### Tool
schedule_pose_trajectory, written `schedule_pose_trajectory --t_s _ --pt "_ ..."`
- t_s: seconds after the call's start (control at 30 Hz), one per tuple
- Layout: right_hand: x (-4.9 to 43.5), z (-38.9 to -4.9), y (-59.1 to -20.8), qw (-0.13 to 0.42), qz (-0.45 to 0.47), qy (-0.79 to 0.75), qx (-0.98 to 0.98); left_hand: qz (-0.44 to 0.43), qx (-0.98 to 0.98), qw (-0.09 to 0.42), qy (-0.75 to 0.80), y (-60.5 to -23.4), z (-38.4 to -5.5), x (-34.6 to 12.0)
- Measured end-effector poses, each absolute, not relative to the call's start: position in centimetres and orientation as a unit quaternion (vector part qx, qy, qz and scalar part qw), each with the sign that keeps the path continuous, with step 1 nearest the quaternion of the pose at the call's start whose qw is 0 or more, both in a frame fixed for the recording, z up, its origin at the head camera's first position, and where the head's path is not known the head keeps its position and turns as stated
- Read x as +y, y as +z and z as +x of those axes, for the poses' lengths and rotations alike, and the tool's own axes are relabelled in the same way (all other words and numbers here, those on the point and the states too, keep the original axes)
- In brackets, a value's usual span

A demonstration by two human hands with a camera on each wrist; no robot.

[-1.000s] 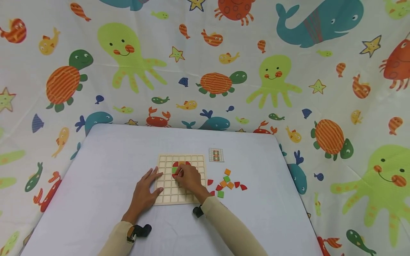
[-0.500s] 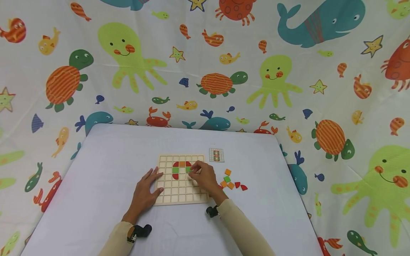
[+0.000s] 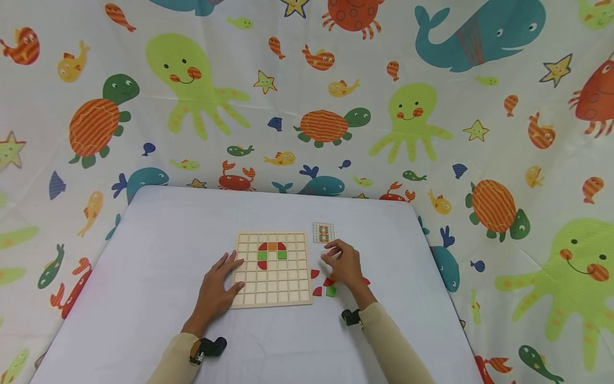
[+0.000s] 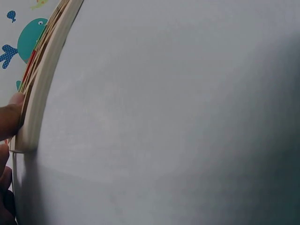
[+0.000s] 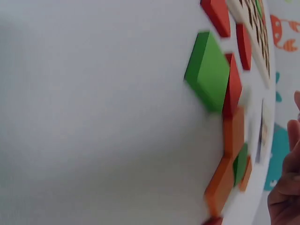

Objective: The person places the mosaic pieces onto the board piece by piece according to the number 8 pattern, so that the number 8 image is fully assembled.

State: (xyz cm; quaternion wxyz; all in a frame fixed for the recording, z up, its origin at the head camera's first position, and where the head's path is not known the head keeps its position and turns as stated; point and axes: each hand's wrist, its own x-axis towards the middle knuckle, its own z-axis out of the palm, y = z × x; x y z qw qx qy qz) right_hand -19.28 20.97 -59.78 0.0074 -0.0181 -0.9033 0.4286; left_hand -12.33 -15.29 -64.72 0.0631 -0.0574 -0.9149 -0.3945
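A wooden grid board lies on the white table. In its upper cells sit three red quarter-round pieces, one orange square and two green squares. My left hand rests at the board's left edge, fingers and thumb spread onto it; the left wrist view shows a finger against the board's side. My right hand hovers over the loose pieces right of the board, fingers loosely bent and nothing visible between them. Beneath it are a green square and orange squares, partly hidden in the head view.
A small pattern card lies behind my right hand, beyond the board's upper right corner. Loose red quarter-rounds lie close to the board's right edge. A curtain printed with sea animals hangs behind the table.
My right hand has left the board and moved right over the loose pieces. A red quarter-round and a second green square now show uncovered on the board. The left hand stays put.
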Motion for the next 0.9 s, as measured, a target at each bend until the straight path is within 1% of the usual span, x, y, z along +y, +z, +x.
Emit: schedule_pose_trajectory --t_s 0.17,0.27,0.37,0.47,0.63,0.9 --pt "23.5 -19.3 -60.0 0.013 -0.044 0.422 -0.905 -0.057 -0.916 0.056 -0.393 -64.7 -12.4 -15.3" --pt "24.8 -19.4 -60.4 0.014 -0.063 0.408 -0.911 -0.058 -0.916 0.062 -0.393 -64.6 -12.3 -15.3" --pt "25.6 -19.4 -60.6 0.002 -0.086 0.397 -0.914 -0.059 -0.916 0.070 -0.391 -64.6 -12.2 -15.3" --pt "25.8 -19.3 -60.6 -0.014 -0.103 0.382 -0.918 -0.057 -0.915 0.069 -0.393 -64.5 -12.2 -15.2" --pt "25.8 -19.5 -60.7 -0.032 -0.105 0.364 -0.925 -0.054 -0.913 0.065 -0.400 -64.3 -12.2 -15.1" --pt "25.0 -20.3 -60.6 -0.058 -0.105 0.391 -0.912 -0.056 -0.912 0.069 -0.399 -64.3 -12.1 -15.1"
